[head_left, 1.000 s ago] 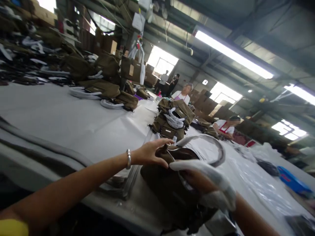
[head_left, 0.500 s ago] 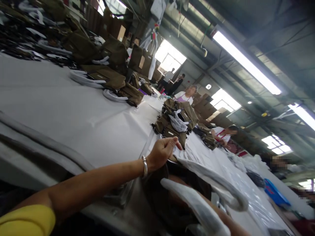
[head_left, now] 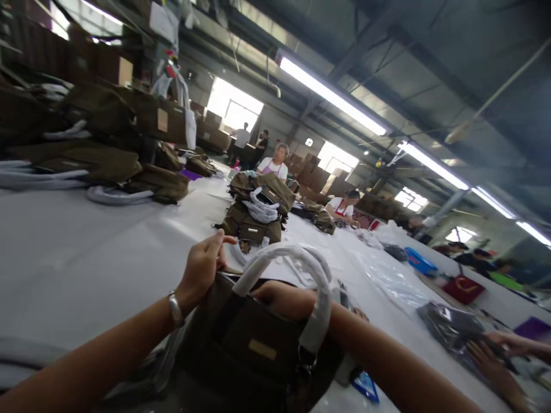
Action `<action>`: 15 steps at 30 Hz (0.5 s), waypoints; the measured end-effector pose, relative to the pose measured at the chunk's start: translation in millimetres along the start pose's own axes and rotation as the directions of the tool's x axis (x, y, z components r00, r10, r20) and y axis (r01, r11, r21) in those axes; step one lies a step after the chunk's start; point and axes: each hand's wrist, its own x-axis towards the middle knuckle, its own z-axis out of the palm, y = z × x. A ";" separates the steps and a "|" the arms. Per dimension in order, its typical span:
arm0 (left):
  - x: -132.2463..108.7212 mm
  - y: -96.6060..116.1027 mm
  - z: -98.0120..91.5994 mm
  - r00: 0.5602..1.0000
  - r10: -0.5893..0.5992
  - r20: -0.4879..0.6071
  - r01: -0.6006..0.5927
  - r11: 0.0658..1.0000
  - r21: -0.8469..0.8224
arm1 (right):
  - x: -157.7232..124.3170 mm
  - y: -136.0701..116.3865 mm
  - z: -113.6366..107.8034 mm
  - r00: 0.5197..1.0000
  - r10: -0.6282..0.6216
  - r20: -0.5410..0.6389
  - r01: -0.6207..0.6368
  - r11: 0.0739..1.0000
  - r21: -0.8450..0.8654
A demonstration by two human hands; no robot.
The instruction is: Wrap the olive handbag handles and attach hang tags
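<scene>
An olive-brown handbag [head_left: 232,338] stands upright before me, with two handles [head_left: 318,304] wrapped in white padding and a small tan label on its front. My left hand [head_left: 202,269], with a silver bangle at the wrist, pinches the left end of the bag's open zippered top. Through the handles, my right hand [head_left: 284,299] reaches into the opening; its fingertips are hidden inside. Just beyond the bag, a stack of similar bags [head_left: 258,209] with wrapped handles rests on the white table [head_left: 142,258].
More brown bags [head_left: 94,163] are heaped at the left. Clear plastic sheets [head_left: 387,275] cover the table's right side, near a blue tray [head_left: 419,261]. A co-worker's hands [head_left: 495,355] touch a plastic-wrapped dark item at far right. A blue packet [head_left: 365,387] lies beside my right forearm.
My view has swung right and levelled. The bag now shows upright with its front towards me, and my right hand has come into sight in its opening. My left hand stays at the bag's edge.
</scene>
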 end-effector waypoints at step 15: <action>-22.3 53.0 25.4 0.577 0.277 0.768 -0.743 0.570 0.352 | -178.2 85.5 43.1 0.660 0.326 -0.677 -0.216 0.945 0.244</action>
